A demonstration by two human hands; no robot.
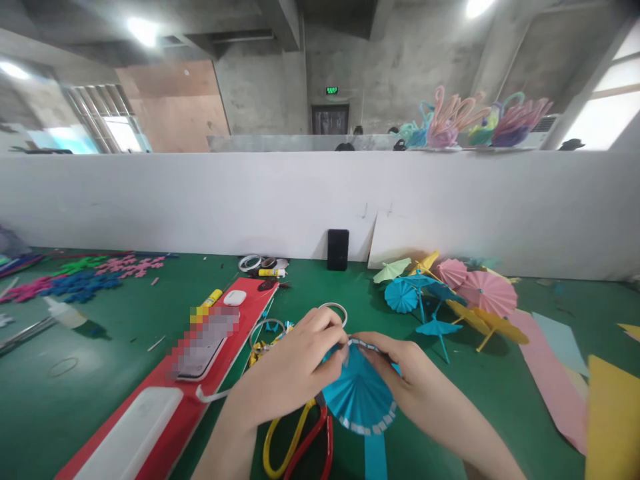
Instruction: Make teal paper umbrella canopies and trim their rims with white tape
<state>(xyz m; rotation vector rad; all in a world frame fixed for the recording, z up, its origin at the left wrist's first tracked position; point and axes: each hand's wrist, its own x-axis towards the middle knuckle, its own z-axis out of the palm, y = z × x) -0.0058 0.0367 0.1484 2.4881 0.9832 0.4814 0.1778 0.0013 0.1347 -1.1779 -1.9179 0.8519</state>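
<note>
A blue pleated paper disc (361, 397) with white tape along its rim is held up in front of me. My left hand (307, 353) pinches its upper left edge with thumb and fingers. On the upper right rim, my right hand (400, 363) grips the pleats between thumb and fingers. Part of the disc is hidden behind both hands. Scissor handles, yellow (270, 443) and red (329, 437), lie on the table below my left hand. A blue paper strip (376, 459) shows beneath the disc. Behind my left hand is a white ring of tape (341, 308).
On the left, a red board (137, 390) carries a phone (207, 353), a white case (235, 297) and a white power bank (133, 433). Small paper umbrellas (487, 292) stand back right, near coloured sheets (613, 413). A white partition (280, 200) borders the green table.
</note>
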